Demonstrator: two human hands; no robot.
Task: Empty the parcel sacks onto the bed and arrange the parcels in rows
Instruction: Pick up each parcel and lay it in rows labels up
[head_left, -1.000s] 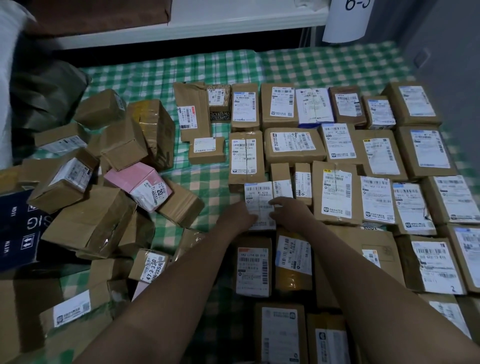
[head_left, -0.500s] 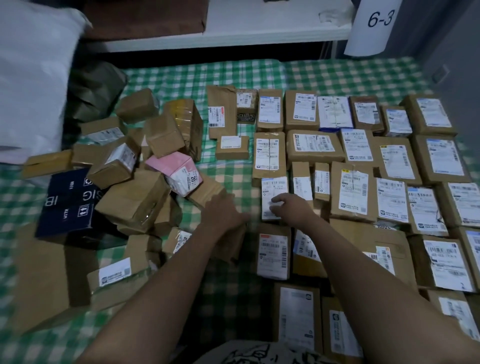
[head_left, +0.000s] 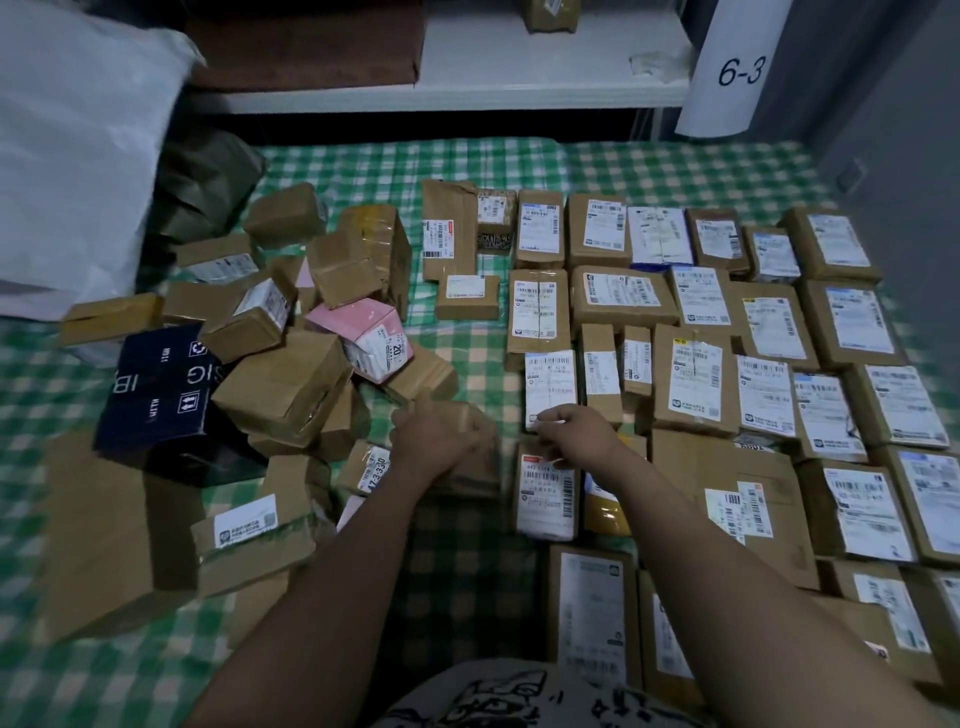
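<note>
Right hand (head_left: 576, 434) first: its fingers are curled on the near edge of the white-labelled parcel (head_left: 549, 387), and the thumb lies along the bottom of the label. It pinches that parcel where it lies at the left end of the third row. Left hand (head_left: 436, 441) sits just beside it, on top of a brown parcel (head_left: 470, 457) between the rows and the heap. Hand and box are both smeared with blur, so we cannot tell whether it grips or merely rests there.

Looking across the bed (head_left: 467, 156), with its green checked sheet, we see the sorted parcels (head_left: 753, 338) filling the right half. They lie flat, labels up, edge to edge in neat rows that run from the far side down to our lap. On the left we have the unsorted heap (head_left: 280, 384), boxes tipped at all angles. A pink box (head_left: 358, 327) lies near the top of it and a dark blue box (head_left: 156, 395) on its left flank. Behind the heap a white sack (head_left: 67, 156) slumps at the bed's left edge, and a dark green sack (head_left: 208, 182) lies crumpled just beside it. Beyond the bed runs a white shelf (head_left: 519, 93), with a sign reading 6-3 (head_left: 740, 70) at its right end.
</note>
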